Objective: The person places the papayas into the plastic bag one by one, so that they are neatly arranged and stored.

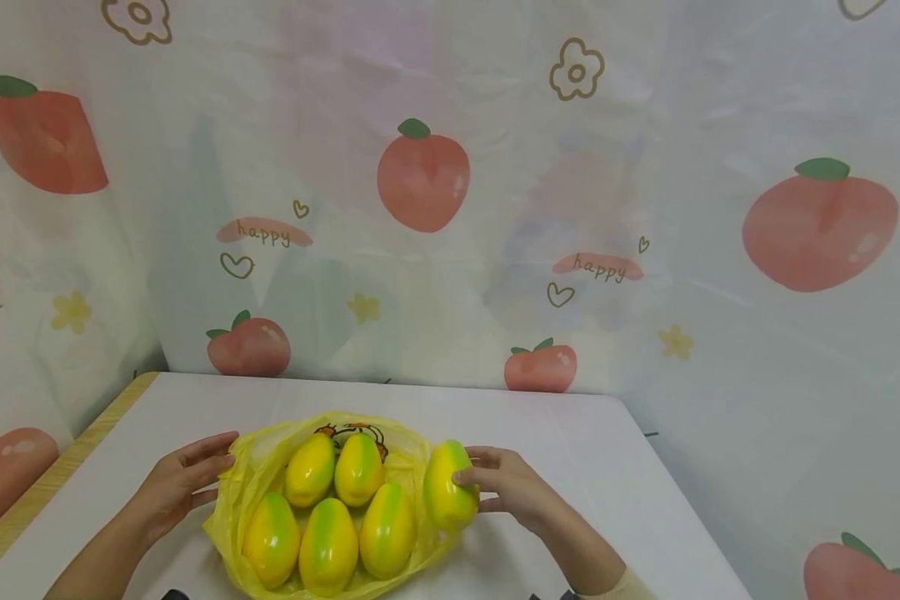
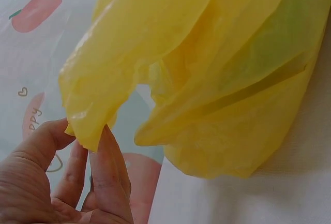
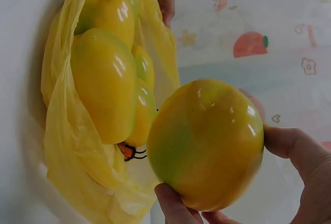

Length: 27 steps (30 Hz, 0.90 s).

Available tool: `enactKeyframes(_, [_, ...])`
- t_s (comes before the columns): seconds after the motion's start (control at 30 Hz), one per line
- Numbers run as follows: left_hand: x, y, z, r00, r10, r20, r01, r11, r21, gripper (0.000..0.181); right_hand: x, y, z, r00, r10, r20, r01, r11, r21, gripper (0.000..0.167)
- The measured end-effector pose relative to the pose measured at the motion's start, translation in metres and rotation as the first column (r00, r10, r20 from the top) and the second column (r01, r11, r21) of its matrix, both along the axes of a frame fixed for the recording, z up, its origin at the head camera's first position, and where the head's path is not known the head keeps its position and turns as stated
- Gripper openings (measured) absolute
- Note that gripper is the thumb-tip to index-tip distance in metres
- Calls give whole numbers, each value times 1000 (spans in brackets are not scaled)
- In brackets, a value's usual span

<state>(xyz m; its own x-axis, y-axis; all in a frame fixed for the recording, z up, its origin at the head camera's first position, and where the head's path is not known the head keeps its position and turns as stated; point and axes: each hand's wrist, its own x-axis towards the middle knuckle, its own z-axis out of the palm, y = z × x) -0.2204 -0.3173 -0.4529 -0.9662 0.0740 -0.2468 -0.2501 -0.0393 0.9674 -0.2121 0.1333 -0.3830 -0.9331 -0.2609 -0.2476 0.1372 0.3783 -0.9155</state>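
A yellow plastic bag (image 1: 228,517) lies on the table with its mouth spread wide. Inside sit several shiny toy-like mangoes (image 1: 328,546), yellow with green streaks. My left hand (image 1: 180,483) is at the bag's left side, and in the left wrist view its fingertips pinch a corner of the plastic. On the other side, my right hand (image 1: 510,487) holds a single mango (image 1: 450,486) between thumb and fingers, by the bag's right rim. The right wrist view shows this mango (image 3: 207,144) apart from those in the bag.
A white-covered table (image 1: 607,467) carries everything, with a wooden edge (image 1: 15,517) showing at the left. Behind it hangs a pale curtain (image 1: 480,308) printed with peaches, flowers and "happy". Small dark objects (image 1: 174,595) peek in at the bottom edge.
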Motion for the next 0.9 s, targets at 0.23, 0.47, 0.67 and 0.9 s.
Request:
enactKeyframes(0.23, [0,-1,-1,1000,-15,-12,15,1000,5,40,-8,-12,4,1000,16,-3,-16,1000,-4,68])
enactKeyframes(0.47, [-1,-1,-2,1000,-18,-17,18,1000,5,42,-21,-22,0,1000,17,-10,-17,1000,8,67])
enactKeyframes(0.67, [-1,-1,-2,1000,-14,-17,14,1000,14,36,-34,-29,-8,1000,6,-29,-5,999,38,63])
enactKeyframes(0.9, [0,0,-1,1000,-9,-14,9,1000,7,40,-47,-36,-14,1000,-2,4,2,998,60,65])
